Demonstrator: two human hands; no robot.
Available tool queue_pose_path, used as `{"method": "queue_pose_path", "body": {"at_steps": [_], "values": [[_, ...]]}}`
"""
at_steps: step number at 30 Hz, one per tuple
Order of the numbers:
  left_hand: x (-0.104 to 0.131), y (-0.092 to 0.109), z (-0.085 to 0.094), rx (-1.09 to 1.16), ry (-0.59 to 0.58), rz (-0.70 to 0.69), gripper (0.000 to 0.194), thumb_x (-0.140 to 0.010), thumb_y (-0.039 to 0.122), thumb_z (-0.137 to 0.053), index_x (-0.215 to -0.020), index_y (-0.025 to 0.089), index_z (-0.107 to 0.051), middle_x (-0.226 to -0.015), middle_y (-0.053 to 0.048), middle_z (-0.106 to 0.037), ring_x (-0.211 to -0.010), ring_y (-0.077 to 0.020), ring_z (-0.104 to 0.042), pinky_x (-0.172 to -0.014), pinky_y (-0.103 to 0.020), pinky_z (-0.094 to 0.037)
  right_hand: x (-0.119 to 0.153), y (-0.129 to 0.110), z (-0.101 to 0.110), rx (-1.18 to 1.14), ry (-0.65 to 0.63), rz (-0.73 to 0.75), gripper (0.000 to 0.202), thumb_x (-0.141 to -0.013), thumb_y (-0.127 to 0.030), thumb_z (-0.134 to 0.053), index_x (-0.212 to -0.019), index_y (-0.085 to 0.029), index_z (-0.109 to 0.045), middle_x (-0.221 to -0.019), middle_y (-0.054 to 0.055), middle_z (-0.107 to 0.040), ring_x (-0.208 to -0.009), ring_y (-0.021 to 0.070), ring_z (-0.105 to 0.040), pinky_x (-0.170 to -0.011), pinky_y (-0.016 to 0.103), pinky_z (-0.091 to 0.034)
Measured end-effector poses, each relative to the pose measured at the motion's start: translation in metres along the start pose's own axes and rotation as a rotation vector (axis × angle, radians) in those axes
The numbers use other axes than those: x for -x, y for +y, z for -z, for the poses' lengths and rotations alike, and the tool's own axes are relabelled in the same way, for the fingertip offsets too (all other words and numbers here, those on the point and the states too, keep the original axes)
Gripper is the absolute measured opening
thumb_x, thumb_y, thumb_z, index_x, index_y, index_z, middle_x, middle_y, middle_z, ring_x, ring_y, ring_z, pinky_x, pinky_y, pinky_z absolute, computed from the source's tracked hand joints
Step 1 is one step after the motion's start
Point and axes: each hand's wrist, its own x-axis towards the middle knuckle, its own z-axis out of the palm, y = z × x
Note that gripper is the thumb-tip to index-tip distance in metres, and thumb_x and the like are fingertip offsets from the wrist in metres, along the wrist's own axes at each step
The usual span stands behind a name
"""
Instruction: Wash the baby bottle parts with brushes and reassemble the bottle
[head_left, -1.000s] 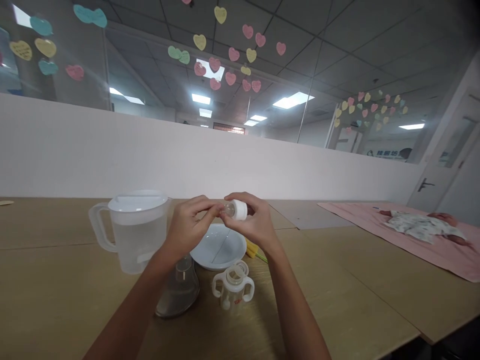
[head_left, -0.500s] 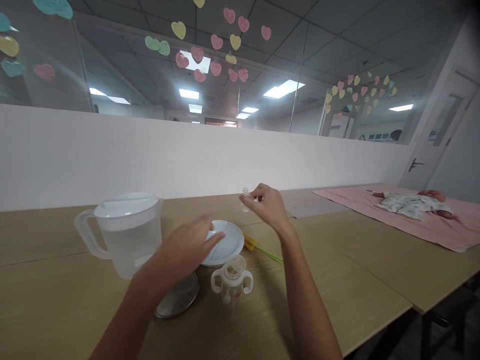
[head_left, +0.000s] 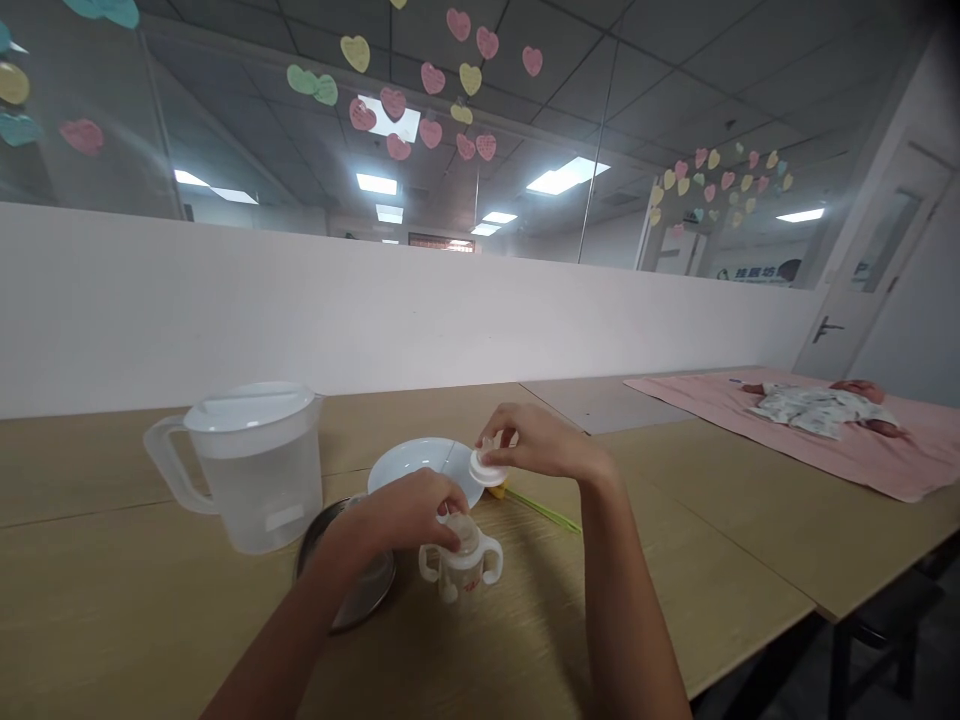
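A clear baby bottle (head_left: 463,574) with two white side handles stands upright on the table in front of me. My left hand (head_left: 421,508) is closed at the bottle's neck, thumb and fingers on either side of the clear mouth. Between the thumb and fingers of my right hand (head_left: 538,440) is a bottle nipple with a white collar (head_left: 488,470), held just above and to the right of the bottle. Behind the bottle lies a white plate (head_left: 405,456). A dark metal bowl (head_left: 367,592) sits partly under my left forearm.
A lidded plastic water jug (head_left: 259,480) stands at left. Beside the plate lies a yellow-headed brush with a green handle (head_left: 547,514). On the right, a doll in patterned clothes (head_left: 814,410) rests on a pink cloth (head_left: 720,425). A white wall rises behind the table.
My left hand has moved right and closed on the bottle's neck. My right hand has come down with the nipple and collar, close to the bottle.
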Motion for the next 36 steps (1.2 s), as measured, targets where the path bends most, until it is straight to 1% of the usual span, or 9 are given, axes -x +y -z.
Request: {"method": "queue_pose_path", "body": {"at_steps": [4,7,11,14,17,19,25,30,36], "values": [[-0.002,-0.002,0.001,0.006,-0.024,0.047,0.031,-0.059,0.033,-0.061,-0.088,0.022,-0.066,-0.088,-0.001,-0.062,-0.078,-0.0173,-0.056,-0.06,-0.022,-0.038,0.004,-0.007,0.003,0.009,-0.1,-0.004,0.016,-0.067,-0.02,-0.061,-0.081,-0.017,-0.068,-0.079,0.003,-0.065,-0.07,0.0132,-0.057,-0.059,0.022,-0.04],[-0.003,-0.003,0.001,-0.017,-0.024,0.072,0.038,-0.058,0.036,-0.064,-0.093,0.021,-0.064,-0.089,-0.002,-0.061,-0.078,-0.017,-0.056,-0.061,-0.022,-0.039,0.005,-0.012,0.004,-0.006,-0.187,-0.005,0.017,-0.065,-0.02,-0.063,-0.081,-0.016,-0.068,-0.076,0.002,-0.066,-0.069,0.0121,-0.057,-0.058,0.021,-0.04],[-0.006,-0.008,0.001,-0.005,-0.006,0.076,0.038,-0.056,0.04,-0.066,-0.087,0.018,-0.064,-0.083,-0.001,-0.06,-0.074,-0.0167,-0.056,-0.058,-0.022,-0.038,0.002,-0.013,0.001,-0.005,-0.255,-0.026,0.016,-0.063,-0.024,-0.067,-0.076,-0.015,-0.067,-0.075,0.002,-0.066,-0.068,0.0117,-0.057,-0.057,0.019,-0.039],[-0.01,-0.013,-0.002,0.063,-0.016,0.063,0.034,-0.055,0.037,-0.067,-0.082,0.017,-0.065,-0.075,0.0,-0.06,-0.067,-0.0148,-0.056,-0.055,-0.021,-0.038,-0.001,-0.01,-0.002,0.013,-0.27,-0.048,0.014,-0.061,-0.023,-0.068,-0.073,-0.015,-0.066,-0.072,0.002,-0.065,-0.065,0.011,-0.057,-0.055,0.019,-0.038],[-0.013,-0.016,-0.004,0.101,-0.01,0.041,0.026,-0.054,0.032,-0.068,-0.075,0.017,-0.066,-0.067,0.002,-0.059,-0.065,-0.0137,-0.055,-0.054,-0.02,-0.037,-0.002,-0.008,-0.002,0.009,-0.277,-0.083,0.016,-0.061,-0.022,-0.067,-0.075,-0.014,-0.066,-0.069,0.001,-0.064,-0.059,0.0099,-0.056,-0.052,0.018,-0.038],[-0.014,-0.016,-0.006,0.118,0.0,0.039,0.026,-0.052,0.03,-0.069,-0.073,0.016,-0.067,-0.065,0.002,-0.059,-0.064,-0.0136,-0.055,-0.053,-0.02,-0.038,-0.001,-0.009,-0.001,-0.013,-0.29,-0.11,0.017,-0.062,-0.022,-0.066,-0.077,-0.013,-0.066,-0.067,0.001,-0.063,-0.055,0.0089,-0.054,-0.049,0.018,-0.038],[-0.016,-0.018,-0.006,0.16,-0.005,0.028,0.028,-0.049,0.031,-0.072,-0.072,0.016,-0.067,-0.064,0.002,-0.061,-0.064,-0.0135,-0.056,-0.053,-0.019,-0.038,0.003,-0.014,0.002,-0.058,-0.294,-0.148,0.014,-0.063,-0.02,-0.064,-0.074,-0.012,-0.065,-0.061,0.0,-0.061,-0.047,0.0072,-0.05,-0.045,0.018,-0.037],[-0.017,-0.021,-0.006,0.16,-0.007,0.02,0.029,-0.048,0.032,-0.073,-0.073,0.017,-0.068,-0.063,0.003,-0.061,-0.062,-0.0128,-0.056,-0.053,-0.019,-0.039,0.002,-0.013,0.002,-0.079,-0.316,-0.144,0.015,-0.063,-0.021,-0.065,-0.075,-0.012,-0.065,-0.06,0.0,-0.061,-0.046,0.007,-0.05,-0.044,0.017,-0.036],[-0.014,-0.015,-0.005,0.121,0.001,0.016,0.029,-0.049,0.031,-0.072,-0.074,0.018,-0.07,-0.067,0.003,-0.062,-0.063,-0.0127,-0.056,-0.056,-0.02,-0.038,0.002,-0.012,0.001,-0.073,-0.32,-0.167,0.015,-0.063,-0.023,-0.064,-0.074,-0.012,-0.065,-0.059,0.0,-0.061,-0.046,0.0069,-0.049,-0.043,0.017,-0.036]]}}
